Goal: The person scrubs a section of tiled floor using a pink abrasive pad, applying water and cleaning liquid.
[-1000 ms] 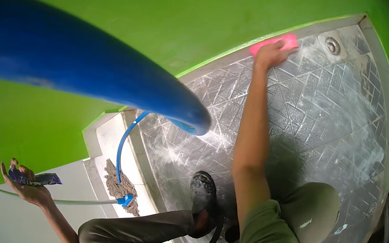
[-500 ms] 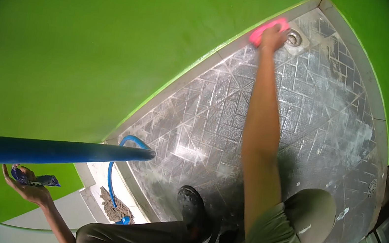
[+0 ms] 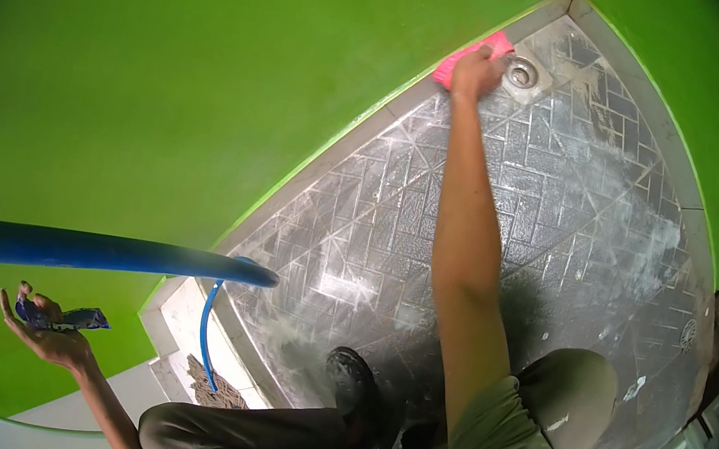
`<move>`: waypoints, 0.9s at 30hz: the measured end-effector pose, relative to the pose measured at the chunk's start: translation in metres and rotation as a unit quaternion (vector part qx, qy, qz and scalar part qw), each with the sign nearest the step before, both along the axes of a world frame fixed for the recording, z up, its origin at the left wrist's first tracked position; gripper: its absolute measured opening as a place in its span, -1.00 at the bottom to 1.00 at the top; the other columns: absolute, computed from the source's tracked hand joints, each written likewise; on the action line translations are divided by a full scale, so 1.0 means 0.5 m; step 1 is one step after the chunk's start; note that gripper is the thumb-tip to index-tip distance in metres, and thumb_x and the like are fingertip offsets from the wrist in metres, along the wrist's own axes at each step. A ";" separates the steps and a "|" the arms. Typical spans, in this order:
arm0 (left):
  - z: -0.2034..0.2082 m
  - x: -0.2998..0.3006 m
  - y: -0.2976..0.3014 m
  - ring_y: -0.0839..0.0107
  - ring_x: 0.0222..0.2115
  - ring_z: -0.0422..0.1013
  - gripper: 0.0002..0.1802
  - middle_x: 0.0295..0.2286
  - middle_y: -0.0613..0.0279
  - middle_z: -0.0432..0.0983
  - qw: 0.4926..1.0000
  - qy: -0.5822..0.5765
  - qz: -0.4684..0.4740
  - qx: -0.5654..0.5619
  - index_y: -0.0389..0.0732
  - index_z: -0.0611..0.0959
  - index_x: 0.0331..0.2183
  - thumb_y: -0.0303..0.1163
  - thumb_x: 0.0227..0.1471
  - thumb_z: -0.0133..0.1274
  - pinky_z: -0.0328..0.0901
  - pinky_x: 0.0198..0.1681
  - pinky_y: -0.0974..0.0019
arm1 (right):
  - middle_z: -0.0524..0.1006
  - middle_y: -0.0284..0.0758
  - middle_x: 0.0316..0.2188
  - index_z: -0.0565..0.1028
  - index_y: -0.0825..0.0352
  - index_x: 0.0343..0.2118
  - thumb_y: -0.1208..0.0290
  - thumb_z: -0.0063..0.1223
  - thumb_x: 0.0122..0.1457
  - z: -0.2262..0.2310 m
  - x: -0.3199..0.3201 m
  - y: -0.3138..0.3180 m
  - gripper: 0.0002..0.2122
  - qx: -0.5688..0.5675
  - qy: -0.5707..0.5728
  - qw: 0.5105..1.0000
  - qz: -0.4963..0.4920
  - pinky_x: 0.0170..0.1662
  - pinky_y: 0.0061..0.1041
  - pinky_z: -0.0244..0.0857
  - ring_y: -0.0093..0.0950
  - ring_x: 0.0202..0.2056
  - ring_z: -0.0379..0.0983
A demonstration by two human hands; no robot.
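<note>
My right arm is stretched far out, and my right hand (image 3: 480, 72) is closed over a bright pink cloth (image 3: 451, 69). The cloth presses along the pale tile skirting (image 3: 399, 107) at the foot of the green wall, just left of the round metal floor drain (image 3: 521, 75). At the lower left, my left hand (image 3: 59, 346) is turned palm up, some fingers raised. A crumpled dark blue packet (image 3: 81, 319) rests in it, held off the floor. Wet, whitish smears cover the grey patterned floor tiles (image 3: 462, 211).
A thick blue hose (image 3: 98, 254) crosses close in front at left, and a thin stretch runs down beside a grey mop head (image 3: 213, 386) on a white step. My dark boot (image 3: 349, 379) stands on the tiles. A second round drain (image 3: 689, 333) lies far right.
My right hand and the pink cloth have slid slightly left along the skirting, away from the drain. The view has shifted a little, so the hose sits higher. The left hand still holds the packet.
</note>
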State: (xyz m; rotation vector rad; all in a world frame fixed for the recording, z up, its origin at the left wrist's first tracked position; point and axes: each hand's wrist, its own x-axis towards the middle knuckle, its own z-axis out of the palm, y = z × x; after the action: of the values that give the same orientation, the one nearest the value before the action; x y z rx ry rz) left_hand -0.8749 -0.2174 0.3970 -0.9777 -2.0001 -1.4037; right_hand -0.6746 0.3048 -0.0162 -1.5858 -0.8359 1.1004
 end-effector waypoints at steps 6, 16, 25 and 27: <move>0.014 0.015 0.012 0.61 -0.51 0.32 -0.39 -0.12 0.03 0.53 0.999 -0.014 -0.037 0.022 -0.30 0.34 0.25 -0.03 0.46 -0.32 0.16 -0.58 0.60 | 0.16 0.20 0.17 0.00 0.44 0.43 0.51 0.11 0.20 0.054 -0.148 -0.445 -0.24 0.070 -0.186 0.968 0.152 -0.01 -0.17 0.38 0.08 -0.05 0.43; -0.004 0.066 0.100 0.57 -0.58 0.22 -0.37 -0.13 -0.03 0.53 0.994 -0.075 -0.033 0.075 -0.35 0.36 0.21 -0.01 0.47 -0.41 0.17 -0.57 0.54 | 0.48 -0.06 -0.14 0.48 0.42 0.08 0.26 -0.03 0.28 -0.031 -0.036 -0.743 -0.60 0.284 -0.402 0.648 0.581 -0.14 -0.29 0.31 -0.19 -0.13 0.43; 0.032 0.065 0.061 0.50 -0.46 0.27 -0.31 -0.02 -0.14 0.47 0.979 -0.126 -0.133 0.092 -0.40 0.26 0.28 0.00 0.47 -0.42 0.22 -0.50 0.51 | 0.52 0.07 0.00 0.50 0.34 0.12 0.46 -0.06 0.26 -0.083 0.162 -0.067 -0.63 0.216 -0.555 0.768 0.236 -0.02 -0.16 0.38 -0.05 0.04 0.44; 0.037 0.058 0.054 0.48 -0.47 0.27 -0.33 -0.01 -0.17 0.45 0.966 -0.133 -0.194 0.109 -0.42 0.28 0.25 -0.02 0.47 -0.43 0.23 -0.50 0.50 | 0.57 0.03 -0.03 0.54 0.35 0.08 0.50 -0.01 0.25 -0.177 0.135 -0.192 -0.66 0.392 -0.693 0.601 0.065 -0.14 -0.28 0.47 -0.14 -0.07 0.56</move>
State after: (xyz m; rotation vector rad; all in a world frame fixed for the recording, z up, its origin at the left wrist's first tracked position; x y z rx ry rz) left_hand -0.8460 -0.1903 0.4156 -1.1739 -1.8426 -2.0129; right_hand -0.6071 0.2088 -0.1048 -1.3125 -2.0643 -0.7590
